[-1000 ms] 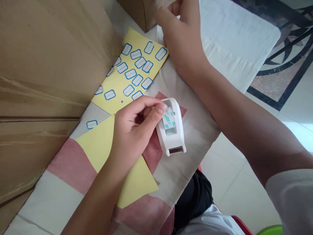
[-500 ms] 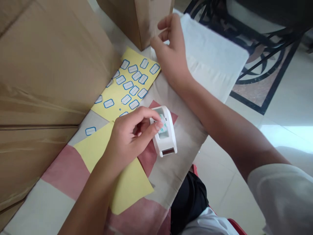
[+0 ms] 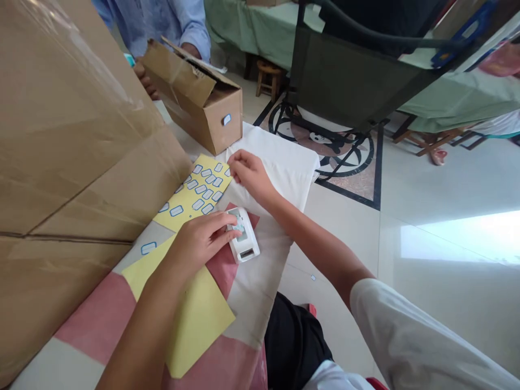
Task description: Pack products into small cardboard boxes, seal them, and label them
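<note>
My left hand [image 3: 203, 238] is closed on a white tape dispenser [image 3: 251, 245], its thumb and fingers at the roll in the dispenser's opening. The serrated cutter end points toward me. My right hand [image 3: 249, 173] has its fingers drawn together at the upper right corner of a yellow sheet [image 3: 173, 221] covered with small blue-edged labels [image 3: 200, 189]. Whatever its fingertips hold, if anything, is too small to make out. Under my left forearm lies a plain yellow sheet [image 3: 203, 317].
Large cardboard boxes [image 3: 81, 135] wall off the left side. An open-flapped carton [image 3: 225, 127] bearing a blue-edged label stands at the table's far end, another person's hand [image 3: 146, 81] beside it. One loose label [image 3: 148, 248] lies on the cloth; a dark chair [image 3: 349, 81] stands beyond.
My right hand has come back from the carton's end to the labelled sheet's corner. My left hand stays on the dispenser. The view has tilted up, showing the other person and a label on the carton.
</note>
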